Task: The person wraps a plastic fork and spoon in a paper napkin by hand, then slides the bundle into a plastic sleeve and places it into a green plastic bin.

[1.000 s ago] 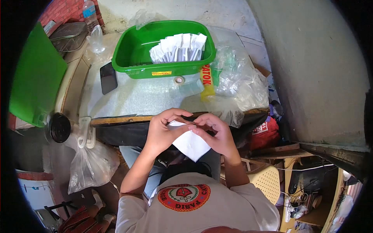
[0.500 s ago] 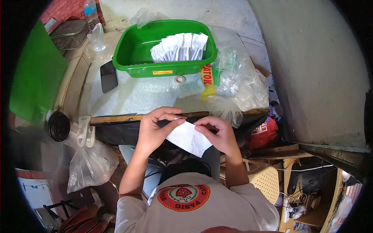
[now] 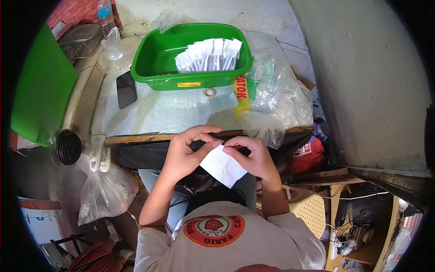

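The white paper napkin (image 3: 224, 168) is held by both hands in front of the near edge of the tabletop (image 3: 158, 113), above the lap, with one corner pointing down toward the shirt (image 3: 253, 231). Its upper left edge is pinched by the left hand (image 3: 183, 156), whose thumb is laid along it while the index finger is arched above. The upper right part is pinched by the right hand (image 3: 256, 158), with the thumb pressed on the near face and the fingers curled over. In both hands the grip is narrow and closed on the napkin; the tips are brought near each other at its top, but whether they touch cannot be told.

On the tabletop, a green plastic basin (image 3: 158, 83) is set toward the far side, and a fanned row of white folded packets (image 3: 208, 56) is gathered in its right half. Just beside the basin, at its left, a smartphone (image 3: 126, 89) is laid. In front of it are placed a roll of tape (image 3: 209, 93) and a clear plastic piece (image 3: 222, 103), beside a yellow wrapper (image 3: 242, 97) printed in red. Crumpled clear plastic bags (image 3: 287, 102) are spread at the right.
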The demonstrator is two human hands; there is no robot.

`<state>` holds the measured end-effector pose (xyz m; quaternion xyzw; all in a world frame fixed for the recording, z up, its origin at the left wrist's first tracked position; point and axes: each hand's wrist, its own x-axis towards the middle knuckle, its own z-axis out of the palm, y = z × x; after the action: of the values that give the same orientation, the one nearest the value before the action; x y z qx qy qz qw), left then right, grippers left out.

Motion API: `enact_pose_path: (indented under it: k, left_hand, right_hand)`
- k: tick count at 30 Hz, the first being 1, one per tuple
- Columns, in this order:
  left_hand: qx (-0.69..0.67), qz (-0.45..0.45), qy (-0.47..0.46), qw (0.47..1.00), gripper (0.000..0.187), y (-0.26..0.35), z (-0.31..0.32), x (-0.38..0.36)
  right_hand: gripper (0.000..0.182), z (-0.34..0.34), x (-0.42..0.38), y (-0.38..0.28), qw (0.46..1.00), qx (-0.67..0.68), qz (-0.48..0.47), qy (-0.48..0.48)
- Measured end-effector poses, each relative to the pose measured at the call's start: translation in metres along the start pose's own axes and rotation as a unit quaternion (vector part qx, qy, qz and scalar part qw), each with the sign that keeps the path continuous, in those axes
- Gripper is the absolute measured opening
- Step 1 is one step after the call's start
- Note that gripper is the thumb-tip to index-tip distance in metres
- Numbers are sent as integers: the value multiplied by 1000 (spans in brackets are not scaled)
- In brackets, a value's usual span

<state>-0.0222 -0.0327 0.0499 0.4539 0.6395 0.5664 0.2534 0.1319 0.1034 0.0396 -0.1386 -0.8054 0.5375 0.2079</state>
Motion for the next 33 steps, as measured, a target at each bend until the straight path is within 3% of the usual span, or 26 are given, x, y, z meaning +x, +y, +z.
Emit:
enact_pose_path:
  k: [2, 21, 24, 26, 30, 33]
  left_hand:
    - [-70, -4, 12, 998, 26, -3, 0, 1]
    - [-22, 51, 106, 993, 20, -14, -11, 4]
    - [38, -10, 73, 997, 23, 2, -14, 2]
    - [337, 145, 33, 930, 25, 5, -15, 2]
    - [378, 192, -44, 905, 25, 3, 0, -3]
    - [355, 152, -98, 917, 18, -4, 8, -1]
  right_hand:
    - [11, 1, 0, 3, 1000, 3, -14, 9]
    - [11, -21, -10, 5, 998, -66, 3, -4]
    - [11, -20, -9, 3, 997, -75, 6, -13]
    - [10, -19, -8, 4, 996, -83, -9, -18]
    - [10, -16, -6, 7, 992, -113, -40, -38]
    - [10, -14, -5, 7, 989, -129, -60, -44]
